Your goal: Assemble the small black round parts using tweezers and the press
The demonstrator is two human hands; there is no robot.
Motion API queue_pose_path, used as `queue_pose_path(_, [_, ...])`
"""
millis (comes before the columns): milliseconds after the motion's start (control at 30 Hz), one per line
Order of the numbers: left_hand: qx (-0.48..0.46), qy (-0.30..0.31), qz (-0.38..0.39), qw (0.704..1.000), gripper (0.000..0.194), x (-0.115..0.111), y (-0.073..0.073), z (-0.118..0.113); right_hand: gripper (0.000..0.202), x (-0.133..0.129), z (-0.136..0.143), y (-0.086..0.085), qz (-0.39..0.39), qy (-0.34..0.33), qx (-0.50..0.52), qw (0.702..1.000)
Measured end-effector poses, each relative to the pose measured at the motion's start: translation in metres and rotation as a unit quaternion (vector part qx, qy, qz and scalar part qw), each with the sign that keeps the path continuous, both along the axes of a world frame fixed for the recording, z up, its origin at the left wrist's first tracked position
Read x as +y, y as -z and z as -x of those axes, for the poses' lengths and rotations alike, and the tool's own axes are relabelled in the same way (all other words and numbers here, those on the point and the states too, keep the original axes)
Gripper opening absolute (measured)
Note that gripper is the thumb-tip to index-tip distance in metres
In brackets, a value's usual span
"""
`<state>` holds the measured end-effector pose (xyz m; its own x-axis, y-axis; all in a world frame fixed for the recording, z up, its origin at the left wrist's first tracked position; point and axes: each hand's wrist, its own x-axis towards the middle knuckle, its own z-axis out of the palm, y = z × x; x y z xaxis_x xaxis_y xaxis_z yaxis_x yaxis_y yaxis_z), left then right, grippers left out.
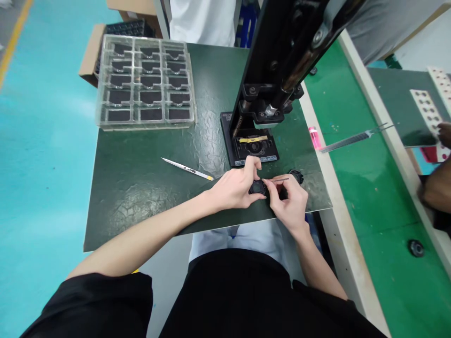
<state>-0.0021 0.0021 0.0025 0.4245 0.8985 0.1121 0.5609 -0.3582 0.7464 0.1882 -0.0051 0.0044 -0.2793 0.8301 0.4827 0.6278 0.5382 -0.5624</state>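
My left hand [237,187] grips a small round black part [258,188] between thumb and curled fingers, just above the front of the dark green table. Right beside it, my right hand [291,199] pinches a thin dark strip [282,179] whose visible end points to the right; its fingertips meet the edge of the black part. Fingers hide much of both. Another black part [296,176] lies just behind my right hand. Beyond my hands stands a black press [246,94], its base carrying a fixture [254,148] with a yellow strip [252,139] across it.
A slim white pointed tool [186,169] lies left of my hand. Stacked clear trays [192,108] with dark pieces occupy the back left. On the right, a pink bottle [314,137] and a long grey tool [347,141] lie by the green conveyor [366,197]. A co-worker's arm [437,192] shows far right.
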Motion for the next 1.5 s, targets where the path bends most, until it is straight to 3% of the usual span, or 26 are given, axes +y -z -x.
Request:
queue_pose_path(233, [-0.007, -0.006, 0.002, 1.0, 0.066, -0.001, 0.001, -0.002, 0.022, 0.003, 0.004, 0.003, -0.042, -0.033, -0.064, 0.997])
queue_pose_path(400, [-0.024, -0.016, 0.0, 1.0, 0.066, -0.001, 0.002, -0.004, 0.026, 0.004, 0.004, 0.006, 0.028, -0.028, -0.032, 0.999])
queue_pose_path(500, [-0.031, -0.02, 0.008, 0.999, 0.067, 0.0, 0.003, -0.004, 0.033, 0.007, -0.001, 0.003, 0.074, 0.062, 0.104, 0.99])
queue_pose_path(600, [-0.04, -0.023, 0.025, 0.999, 0.069, 0.0, 0.003, -0.004, 0.038, 0.008, -0.016, 0.001, -0.016, 0.224, 0.261, 0.939])
queue_pose_path(667, [-0.042, -0.027, 0.034, 0.998, 0.071, 0.0, 0.002, -0.004, 0.035, 0.006, -0.03, 0.004, -0.057, 0.25, 0.255, 0.932])
queue_pose_path(767, [-0.046, -0.035, 0.033, 0.998, 0.072, 0.0, -0.003, -0.004, 0.028, 0.0, -0.046, 0.016, -0.081, 0.205, 0.13, 0.967])
queue_pose_path(833, [-0.046, -0.076, 0.013, 0.996, 0.072, 0.002, -0.01, -0.003, 0.022, -0.002, -0.051, 0.024, -0.128, 0.178, 0.073, 0.973])
queue_pose_path(933, [-0.006, -0.223, -0.048, 0.974, 0.067, 0.012, -0.022, -0.001, 0.019, -0.002, -0.049, 0.027, -0.182, 0.155, 0.051, 0.97])
queue_pose_path(1000, [0.041, -0.313, -0.088, 0.945, 0.063, 0.023, -0.03, -0.001, 0.019, 0.0, -0.046, 0.026, -0.185, 0.163, 0.055, 0.968])
queue_pose_path(1100, [0.093, -0.366, -0.106, 0.92, 0.063, 0.038, -0.036, -0.004, 0.021, 0.001, -0.046, 0.024, -0.163, 0.187, 0.063, 0.967])
queue_pose_path(1233, [0.116, -0.355, -0.093, 0.923, 0.064, 0.037, -0.034, -0.009, 0.018, -0.001, -0.048, 0.025, -0.168, 0.174, 0.069, 0.968])
queue_pose_path(1500, [0.141, -0.252, -0.152, 0.945, 0.035, -0.01, -0.022, 0.012, 0.02, -0.001, -0.048, 0.025, -0.158, 0.175, 0.062, 0.97])
